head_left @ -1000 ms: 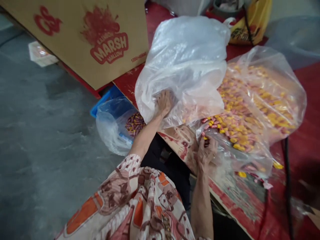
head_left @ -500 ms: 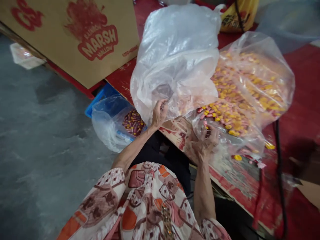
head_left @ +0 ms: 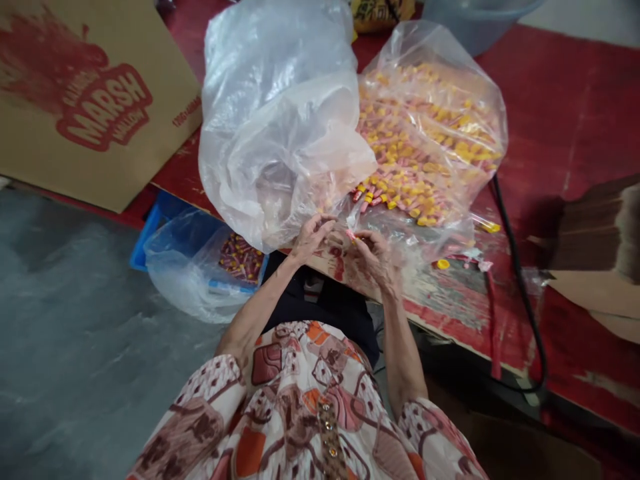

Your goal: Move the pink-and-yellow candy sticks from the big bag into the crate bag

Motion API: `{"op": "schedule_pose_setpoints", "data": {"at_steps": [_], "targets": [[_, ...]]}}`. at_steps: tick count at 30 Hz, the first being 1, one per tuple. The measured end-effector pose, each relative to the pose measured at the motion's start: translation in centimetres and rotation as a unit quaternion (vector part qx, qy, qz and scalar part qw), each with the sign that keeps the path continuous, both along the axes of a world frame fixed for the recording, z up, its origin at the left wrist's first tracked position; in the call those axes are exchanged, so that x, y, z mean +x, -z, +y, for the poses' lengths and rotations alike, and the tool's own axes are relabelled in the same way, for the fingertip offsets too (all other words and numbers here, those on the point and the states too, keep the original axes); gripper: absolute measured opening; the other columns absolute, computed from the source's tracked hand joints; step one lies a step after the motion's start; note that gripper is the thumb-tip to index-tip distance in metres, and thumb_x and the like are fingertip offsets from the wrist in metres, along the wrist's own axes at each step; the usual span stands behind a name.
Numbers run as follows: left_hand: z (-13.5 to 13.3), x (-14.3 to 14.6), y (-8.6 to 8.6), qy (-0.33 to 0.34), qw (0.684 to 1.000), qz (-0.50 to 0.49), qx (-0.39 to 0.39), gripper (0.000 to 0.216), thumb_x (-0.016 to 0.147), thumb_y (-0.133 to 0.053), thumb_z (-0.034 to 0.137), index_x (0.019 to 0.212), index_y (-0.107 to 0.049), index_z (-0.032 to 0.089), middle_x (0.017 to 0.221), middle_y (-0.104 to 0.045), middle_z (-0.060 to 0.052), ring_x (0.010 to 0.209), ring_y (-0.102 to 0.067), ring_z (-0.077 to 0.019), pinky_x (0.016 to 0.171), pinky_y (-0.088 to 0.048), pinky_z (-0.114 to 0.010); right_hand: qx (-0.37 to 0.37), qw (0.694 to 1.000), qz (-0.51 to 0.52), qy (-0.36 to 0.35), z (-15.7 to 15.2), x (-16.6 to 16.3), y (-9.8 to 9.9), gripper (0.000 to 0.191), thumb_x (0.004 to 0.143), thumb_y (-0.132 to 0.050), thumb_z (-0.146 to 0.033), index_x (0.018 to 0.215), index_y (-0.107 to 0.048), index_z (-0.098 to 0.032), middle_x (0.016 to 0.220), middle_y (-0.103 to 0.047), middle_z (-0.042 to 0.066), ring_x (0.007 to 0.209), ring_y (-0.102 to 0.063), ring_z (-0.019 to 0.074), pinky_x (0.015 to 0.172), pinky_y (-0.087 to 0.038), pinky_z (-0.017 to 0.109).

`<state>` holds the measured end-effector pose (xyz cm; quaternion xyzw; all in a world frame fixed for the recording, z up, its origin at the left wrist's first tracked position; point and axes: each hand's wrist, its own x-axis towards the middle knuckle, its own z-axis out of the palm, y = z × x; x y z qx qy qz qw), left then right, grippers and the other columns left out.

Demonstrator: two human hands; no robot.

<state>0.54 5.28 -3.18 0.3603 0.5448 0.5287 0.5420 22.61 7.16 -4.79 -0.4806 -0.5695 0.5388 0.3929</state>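
My right hand [head_left: 376, 259] is closed, pinching a small pink-and-red tube [head_left: 351, 235] with a yellow end at its fingertips. Just left of it, my left hand [head_left: 313, 238] has its fingers curled together; whatever may be in them is too small to tell. Both hands are over the table's front edge. Behind my right hand lies a clear plastic bag [head_left: 485, 120] full of small pink tubes with yellow caps [head_left: 400, 157]. A large whitish plastic bag [head_left: 280, 73] stands behind my left hand, its lower folds close to the fingers.
A blue crate [head_left: 141, 245] lined with clear plastic holds darker red tubes [head_left: 241, 259], below the table on the left. A marshmallow carton [head_left: 165, 150] stands at the back left. A black cable [head_left: 515, 260], a loose yellow cap [head_left: 442, 264] and cardboard [head_left: 600, 293] are on the red table [head_left: 555, 120].
My hands have come closer together, and the right one has moved off the clear bag's edge with a tube in its fingertips. The view has shifted to the right.
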Motion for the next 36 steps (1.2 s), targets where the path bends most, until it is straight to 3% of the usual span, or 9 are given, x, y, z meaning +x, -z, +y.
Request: {"op": "schedule_pose_setpoints", "data": {"at_steps": [5, 10, 14, 18, 21, 25, 32, 34, 36], "targets": [[0.1, -0.2, -0.2, 0.031, 0.997, 0.072, 0.008, 0.033, 0.103, -0.085, 0.05, 0.115, -0.08, 0.019, 0.08, -0.068, 0.003, 0.062, -0.058, -0.0101, 0.056, -0.046, -0.02, -0.026, 0.996, 0.079, 0.017, -0.6, -0.1, 0.7, 0.055, 0.092, -0.09, -0.078, 0.106, -0.068, -0.029, 0.096, -0.072, 0.0, 0.084, -0.068, 0.0206, 0.069, -0.058, 0.03], [0.3, -0.2, -0.3, 0.115, 0.971, 0.198, 0.074, 0.023, 0.109, -0.075, 0.042, 0.113, -0.078, 0.02, 0.096, -0.076, -0.002, 0.08, -0.07, -0.0152, 0.072, -0.058, -0.024, 0.014, 0.999, 0.036, -0.004, -1.0, -0.1, 1.0, 0.05, 0.099, -0.087, -0.074, 0.118, -0.072, -0.03, 0.106, -0.074, 0.002, 0.09, -0.07, 0.0212, 0.081, -0.063, 0.034], [0.0, 1.4, 0.0, 0.158, 0.902, 0.371, 0.155, 0.006, 0.11, -0.071, 0.024, 0.108, -0.075, 0.02, 0.112, -0.078, -0.008, 0.102, -0.075, -0.0217, 0.095, -0.063, -0.033, 0.085, 0.994, -0.057, -0.024, -1.5, 0.4, 1.5, 0.042, 0.108, -0.075, -0.059, 0.138, -0.074, -0.03, 0.12, -0.077, 0.007, 0.092, -0.073, 0.0238, 0.086, -0.066, 0.04], [-0.5, 4.5, 0.6, 0.215, 0.811, 0.515, 0.175, 0.015, 0.113, -0.06, 0.013, 0.117, -0.074, 0.019, 0.129, -0.076, -0.015, 0.116, -0.076, -0.029, 0.101, -0.062, -0.039, 0.178, 0.96, -0.19, 0.107, -1.4, 2.1, 2.4, 0.029, 0.113, -0.054, -0.038, 0.123, -0.077, -0.025, 0.129, -0.077, 0.013, 0.118, -0.073, 0.0291, 0.104, -0.064, 0.046], [0.0, 6.3, 1.0, 0.267, 0.772, 0.544, 0.191, 0.024, 0.112, -0.056, 0.009, 0.123, -0.074, 0.022, 0.138, -0.075, -0.015, 0.126, -0.074, -0.0306, 0.101, -0.061, -0.038, 0.181, 0.936, -0.221, 0.207, -0.9, 3.2, 2.9, 0.03, 0.114, -0.046, -0.031, 0.114, -0.075, -0.025, 0.118, -0.076, 0.012, 0.118, -0.072, 0.0285, 0.109, -0.061, 0.046], [1.8, 5.9, 1.1, 0.288, 0.792, 0.503, 0.192, 0.026, 0.108, -0.056, 0.008, 0.12, -0.074, 0.022, 0.132, -0.073, -0.013, 0.121, -0.074, -0.0279, 0.1, -0.06, -0.036, 0.172, 0.94, -0.215, 0.204, -0.1, 3.3, 2.9, 0.027, 0.109, -0.048, -0.025, 0.112, -0.075, -0.025, 0.116, -0.076, 0.011, 0.114, -0.07, 0.0279, 0.109, -0.06, 0.044], [2.0, 2.0, 1.5, 0.167, 0.929, 0.312, 0.106, 0.047, 0.1, -0.076, 0.023, 0.146, -0.066, 0.022, 0.107, -0.072, -0.001, 0.083, -0.068, -0.0143, 0.084, -0.061, -0.027, 0.183, 0.945, -0.2, 0.183, -0.1, 3.1, 3.0, 0.028, 0.11, -0.049, -0.024, 0.113, -0.076, -0.025, 0.116, -0.076, 0.011, 0.116, -0.071, 0.0273, 0.108, -0.06, 0.042], [1.2, 2.1, 1.7, 0.144, 0.92, 0.342, 0.127, 0.047, 0.102, -0.073, 0.02, 0.148, -0.066, 0.021, 0.115, -0.075, -0.005, 0.092, -0.073, -0.0176, 0.09, -0.063, -0.03, 0.184, 0.946, -0.197, 0.179, -0.1, 3.1, 3.0, 0.029, 0.11, -0.048, -0.025, 0.114, -0.077, -0.024, 0.117, -0.076, 0.012, 0.116, -0.071, 0.0274, 0.107, -0.06, 0.042], [0.5, 2.8, 1.6, 0.174, 0.873, 0.424, 0.169, 0.044, 0.102, -0.065, 0.012, 0.144, -0.07, 0.021, 0.126, -0.078, -0.011, 0.108, -0.077, -0.0242, 0.098, -0.065, -0.037, 0.182, 0.946, -0.203, 0.177, -0.1, 3.1, 3.0, 0.029, 0.111, -0.049, -0.026, 0.114, -0.077, -0.024, 0.118, -0.077, 0.012, 0.115, -0.072, 0.0274, 0.108, -0.061, 0.042]]}}
